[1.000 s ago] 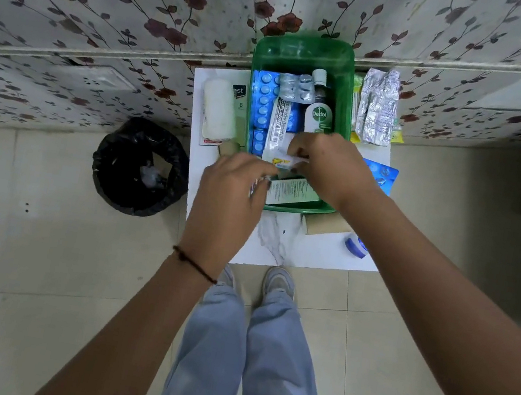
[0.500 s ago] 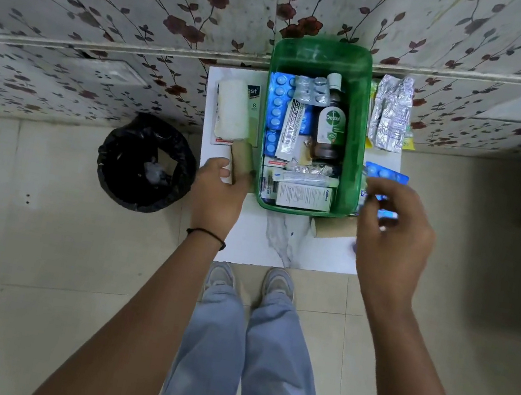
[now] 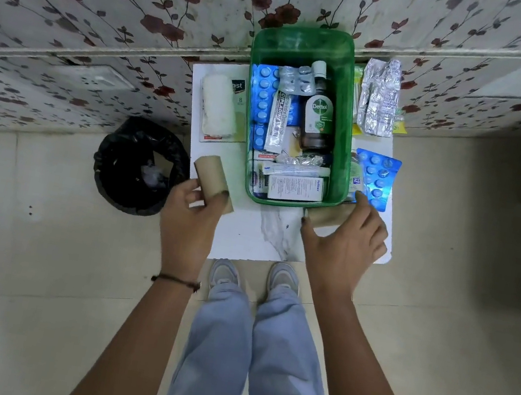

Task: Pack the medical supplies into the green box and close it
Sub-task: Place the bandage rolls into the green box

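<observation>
The green box (image 3: 349,108) stands open on a small white table (image 3: 245,236), holding a Dettol bottle (image 3: 317,116), blue pill strips (image 3: 261,103), an ointment tube and small cartons. My left hand (image 3: 191,216) grips a brown roll (image 3: 211,180) left of the box. My right hand (image 3: 345,243) closes around a second brown roll (image 3: 325,214) at the box's near right corner. A blue pill strip (image 3: 377,179) lies just beyond that hand. A white gauze roll (image 3: 218,104) lies on a flat packet left of the box; silver foil packs (image 3: 379,100) lie to its right.
A bin lined with a black bag (image 3: 139,165) stands on the tiled floor left of the table. A flowered wall runs behind the table. My legs and shoes are right below the table's near edge.
My left hand has drawn the brown roll toward me from beside the gauze. My right hand has come off the blue pill strip and dropped onto the other brown roll.
</observation>
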